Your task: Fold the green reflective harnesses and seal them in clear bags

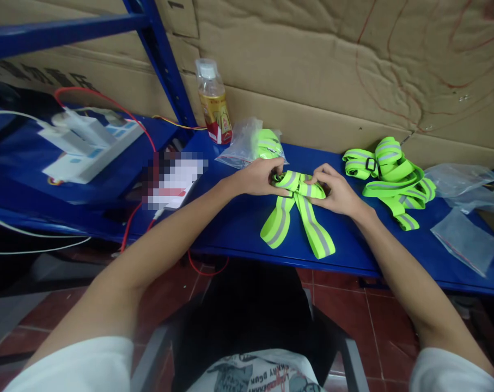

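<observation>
I view the workspace from above through the head camera. The left hand pinches the left end of a folded green reflective strap between thumb and fingers; the right hand pinches its right end. The strap is at mid-width on the blue table, with two looped tails spread toward the near edge.

Fault conditions, in my judgement:

1. Unfolding. If either pinch slackens, the layers may spring apart, as webbing tends to hold no crease.
2. Snagging. I see a dark buckle at the folds; a tail pulled askew could catch on it or twist.
3. Overhang. A drag toward the near side could carry the tails off the table.
4. Contact. The clear bag lies just beyond the left hand; I cannot tell whether they touch. A far-side push could shove it into the bottle.
</observation>
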The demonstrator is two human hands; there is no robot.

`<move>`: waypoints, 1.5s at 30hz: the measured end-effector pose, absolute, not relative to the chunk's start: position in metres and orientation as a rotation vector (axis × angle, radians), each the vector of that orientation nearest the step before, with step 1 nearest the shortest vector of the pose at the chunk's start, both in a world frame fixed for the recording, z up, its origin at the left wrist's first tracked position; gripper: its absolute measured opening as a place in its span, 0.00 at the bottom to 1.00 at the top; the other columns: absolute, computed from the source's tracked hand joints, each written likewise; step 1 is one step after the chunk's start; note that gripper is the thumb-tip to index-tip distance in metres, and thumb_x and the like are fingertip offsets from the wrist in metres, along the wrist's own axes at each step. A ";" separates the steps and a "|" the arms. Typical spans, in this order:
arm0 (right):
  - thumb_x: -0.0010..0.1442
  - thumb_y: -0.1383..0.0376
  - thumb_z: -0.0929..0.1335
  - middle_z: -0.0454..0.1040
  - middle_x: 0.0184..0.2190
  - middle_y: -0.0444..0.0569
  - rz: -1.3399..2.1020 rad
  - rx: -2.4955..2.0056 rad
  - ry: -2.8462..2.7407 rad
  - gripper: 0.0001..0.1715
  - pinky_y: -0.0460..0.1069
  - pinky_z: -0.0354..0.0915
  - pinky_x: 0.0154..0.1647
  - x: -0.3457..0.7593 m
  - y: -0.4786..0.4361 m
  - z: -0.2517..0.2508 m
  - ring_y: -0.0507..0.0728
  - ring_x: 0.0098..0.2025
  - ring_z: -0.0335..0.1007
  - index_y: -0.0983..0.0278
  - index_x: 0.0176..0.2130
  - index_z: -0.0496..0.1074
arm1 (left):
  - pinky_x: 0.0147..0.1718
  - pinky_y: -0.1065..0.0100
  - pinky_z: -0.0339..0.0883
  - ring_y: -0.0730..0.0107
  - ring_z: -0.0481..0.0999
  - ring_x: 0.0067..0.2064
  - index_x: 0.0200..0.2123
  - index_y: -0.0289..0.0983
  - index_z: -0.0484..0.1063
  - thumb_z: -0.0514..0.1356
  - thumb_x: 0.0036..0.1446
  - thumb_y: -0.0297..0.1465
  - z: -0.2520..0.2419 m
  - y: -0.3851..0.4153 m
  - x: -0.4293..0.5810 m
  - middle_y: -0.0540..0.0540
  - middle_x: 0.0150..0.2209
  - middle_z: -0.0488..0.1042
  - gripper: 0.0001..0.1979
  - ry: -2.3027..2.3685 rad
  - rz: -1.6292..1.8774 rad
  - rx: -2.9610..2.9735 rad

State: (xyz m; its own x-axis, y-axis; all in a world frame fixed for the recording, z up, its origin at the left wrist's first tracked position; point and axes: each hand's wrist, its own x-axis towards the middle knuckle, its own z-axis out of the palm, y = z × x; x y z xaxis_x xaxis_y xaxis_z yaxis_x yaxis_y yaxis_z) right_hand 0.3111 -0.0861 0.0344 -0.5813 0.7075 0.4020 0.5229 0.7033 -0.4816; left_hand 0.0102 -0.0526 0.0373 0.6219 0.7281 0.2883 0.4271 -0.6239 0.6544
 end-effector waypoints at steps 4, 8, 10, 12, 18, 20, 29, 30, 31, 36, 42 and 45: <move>0.59 0.51 0.81 0.70 0.48 0.52 0.460 -0.954 -2.356 0.22 0.56 0.71 0.40 0.314 -0.087 0.037 0.61 0.44 0.70 0.57 0.46 0.79 | 0.32 0.66 0.63 0.70 0.72 0.31 0.33 0.40 0.68 0.75 0.50 0.54 0.040 -0.052 0.009 0.49 0.33 0.75 0.28 0.946 0.652 2.154; 0.61 0.43 0.79 0.70 0.45 0.52 0.671 -1.039 -2.289 0.22 0.50 0.68 0.30 0.317 -0.088 0.043 0.60 0.43 0.70 0.55 0.45 0.83 | 0.35 0.64 0.67 0.69 0.73 0.33 0.36 0.40 0.69 0.75 0.52 0.50 0.032 -0.051 0.012 0.46 0.37 0.77 0.25 0.933 0.741 2.108; 0.59 0.42 0.80 0.71 0.46 0.50 0.760 -1.083 -2.203 0.25 0.49 0.67 0.26 0.318 -0.086 0.040 0.57 0.38 0.70 0.54 0.47 0.83 | 0.37 0.63 0.70 0.68 0.74 0.36 0.46 0.40 0.70 0.77 0.50 0.46 0.027 -0.050 0.012 0.44 0.43 0.78 0.27 0.894 0.773 2.117; 0.52 0.42 0.83 0.73 0.48 0.49 0.830 -1.137 -2.088 0.37 0.49 0.69 0.24 0.317 -0.083 0.035 0.53 0.33 0.69 0.53 0.55 0.79 | 0.40 0.61 0.72 0.66 0.76 0.39 0.56 0.41 0.69 0.77 0.51 0.43 0.023 -0.050 0.012 0.42 0.49 0.77 0.34 0.899 0.780 2.136; 0.47 0.44 0.85 0.79 0.43 0.50 0.974 -1.218 -2.011 0.46 0.58 0.78 0.33 0.314 -0.080 0.028 0.61 0.36 0.76 0.57 0.57 0.74 | 0.52 0.54 0.74 0.53 0.80 0.53 0.68 0.36 0.66 0.76 0.51 0.42 0.022 -0.049 0.014 0.34 0.59 0.75 0.45 0.940 0.771 2.184; 0.47 0.44 0.85 0.77 0.39 0.46 0.930 -1.194 -2.032 0.46 0.55 0.75 0.29 0.312 -0.081 0.028 0.58 0.33 0.73 0.57 0.56 0.70 | 0.55 0.52 0.73 0.48 0.78 0.57 0.65 0.35 0.69 0.76 0.49 0.42 0.021 -0.048 0.014 0.32 0.61 0.75 0.42 0.927 0.759 2.225; 0.55 0.48 0.81 0.73 0.32 0.40 0.521 -1.214 -2.119 0.44 0.54 0.65 0.29 0.299 -0.089 0.029 0.58 0.28 0.68 0.54 0.59 0.58 | 0.53 0.57 0.71 0.57 0.77 0.53 0.59 0.42 0.63 0.69 0.53 0.34 0.023 -0.055 0.019 0.42 0.59 0.73 0.31 0.784 0.855 2.186; 0.56 0.49 0.80 0.75 0.35 0.41 0.448 -1.226 -2.136 0.43 0.54 0.66 0.31 0.297 -0.091 0.031 0.58 0.29 0.69 0.54 0.59 0.59 | 0.51 0.59 0.71 0.58 0.77 0.52 0.59 0.42 0.62 0.68 0.54 0.34 0.023 -0.055 0.020 0.43 0.57 0.73 0.31 0.780 0.865 2.177; 0.56 0.49 0.79 0.76 0.37 0.43 0.376 -1.239 -2.153 0.42 0.55 0.66 0.33 0.295 -0.092 0.032 0.59 0.30 0.70 0.55 0.60 0.60 | 0.50 0.60 0.71 0.59 0.77 0.51 0.58 0.42 0.62 0.68 0.54 0.34 0.022 -0.056 0.021 0.43 0.54 0.73 0.30 0.779 0.879 2.167; 0.58 0.51 0.77 0.78 0.43 0.49 0.178 -1.242 -2.218 0.33 0.55 0.65 0.36 0.291 -0.096 0.035 0.62 0.36 0.74 0.56 0.56 0.65 | 0.48 0.61 0.69 0.60 0.76 0.48 0.55 0.43 0.61 0.66 0.56 0.34 0.021 -0.057 0.024 0.46 0.48 0.73 0.25 0.765 0.926 2.179; 0.56 0.40 0.80 0.78 0.36 0.44 0.458 -1.218 -2.299 0.36 0.52 0.62 0.29 0.302 -0.098 0.044 0.58 0.30 0.70 0.55 0.53 0.69 | 0.49 0.58 0.67 0.57 0.75 0.48 0.51 0.44 0.62 0.64 0.58 0.30 0.027 -0.062 0.021 0.45 0.50 0.74 0.19 0.783 0.840 2.481; 0.65 0.38 0.74 0.83 0.42 0.45 0.694 -1.161 -2.238 0.33 0.53 0.68 0.33 0.306 -0.097 0.047 0.57 0.33 0.74 0.53 0.59 0.73 | 0.47 0.58 0.67 0.56 0.74 0.46 0.49 0.44 0.62 0.61 0.55 0.25 0.029 -0.066 0.022 0.44 0.49 0.74 0.20 0.812 0.803 2.558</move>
State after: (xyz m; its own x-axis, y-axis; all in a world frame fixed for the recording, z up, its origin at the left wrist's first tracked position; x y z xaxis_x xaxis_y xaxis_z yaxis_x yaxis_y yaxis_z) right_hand 0.3062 -0.0965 0.0468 -0.4972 0.8418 0.2103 0.5749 0.5012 -0.6468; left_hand 0.0219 -0.0658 0.0289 0.6770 0.6098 0.4120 0.4185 -0.7795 0.4661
